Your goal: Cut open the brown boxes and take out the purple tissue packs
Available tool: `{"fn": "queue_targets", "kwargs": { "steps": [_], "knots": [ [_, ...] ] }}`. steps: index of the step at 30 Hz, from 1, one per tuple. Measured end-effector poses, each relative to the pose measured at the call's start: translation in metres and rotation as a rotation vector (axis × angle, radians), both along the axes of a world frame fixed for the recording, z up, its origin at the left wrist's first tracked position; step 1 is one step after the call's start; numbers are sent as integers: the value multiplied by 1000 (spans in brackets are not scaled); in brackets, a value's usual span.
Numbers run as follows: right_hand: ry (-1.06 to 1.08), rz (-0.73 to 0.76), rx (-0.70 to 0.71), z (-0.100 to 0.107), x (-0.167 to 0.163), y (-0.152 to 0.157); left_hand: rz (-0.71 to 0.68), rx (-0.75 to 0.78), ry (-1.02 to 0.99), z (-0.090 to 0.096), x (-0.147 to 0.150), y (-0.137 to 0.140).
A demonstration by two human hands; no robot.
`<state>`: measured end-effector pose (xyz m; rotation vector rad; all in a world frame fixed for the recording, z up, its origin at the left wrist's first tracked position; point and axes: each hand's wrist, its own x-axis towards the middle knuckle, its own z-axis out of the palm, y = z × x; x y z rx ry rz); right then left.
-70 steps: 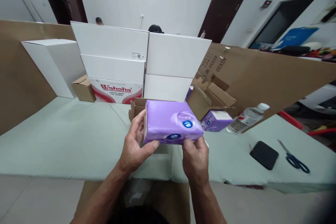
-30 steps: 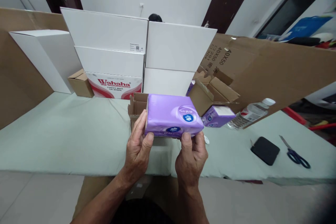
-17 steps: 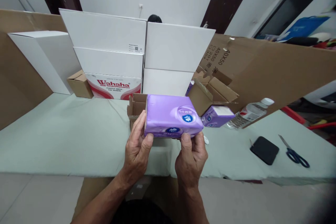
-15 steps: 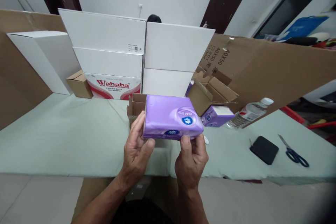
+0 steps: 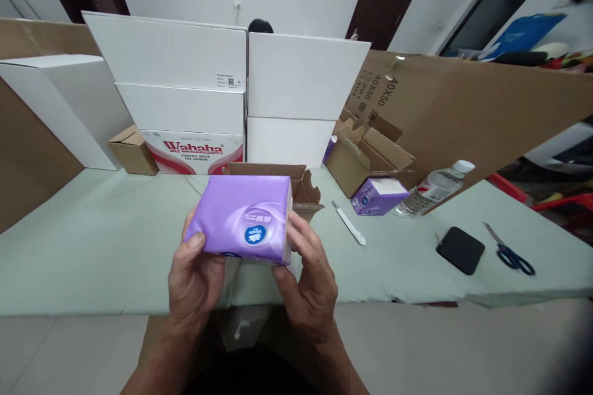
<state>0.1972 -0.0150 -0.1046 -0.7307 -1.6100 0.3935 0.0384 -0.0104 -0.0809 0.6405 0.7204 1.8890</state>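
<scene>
A purple tissue pack (image 5: 241,213) with a round blue logo is held up in front of me, above the near part of the table. My left hand (image 5: 194,278) grips its left end, thumb on top and fingers underneath. At the right end, my right hand (image 5: 308,278) has its fingers against the side and its thumb at the lower corner. Just behind the pack stands an open brown cardboard box (image 5: 308,191), its left part hidden by the pack.
Right of the open box lies a white utility knife (image 5: 348,223). Beyond it are another purple tissue pack (image 5: 378,196), an open carton (image 5: 365,154), a water bottle (image 5: 435,188), a black pouch (image 5: 461,250) and scissors (image 5: 509,253). White boxes (image 5: 185,108) line the back.
The tissue pack has moved left in both hands, uncovering the right part of the open box and the knife. The right hand has shifted from the front edge to the right end.
</scene>
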Motion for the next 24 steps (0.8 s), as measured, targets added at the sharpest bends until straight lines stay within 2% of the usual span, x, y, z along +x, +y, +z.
{"fn": "queue_targets", "kwargs": {
  "steps": [3,6,8,11,13,17,24],
  "knots": [
    [-41,-27,41,0,12,6,34,-56,-70,4,-12,3],
    [20,-286,-5,-11,43,30,107,-50,-131,6,-26,5],
    [27,-396,-117,-22,69,53,158,-19,-138,7,-35,5],
    [-13,-337,-270,-38,99,83,199,22,-130,7,-44,4],
    [-65,-263,-315,-43,109,94,205,30,-135,7,-48,3],
    [-165,-139,-303,-37,106,99,238,35,-129,8,-53,3],
    [-189,-103,-258,-28,95,96,261,15,-111,5,-63,4]
  ]
}}
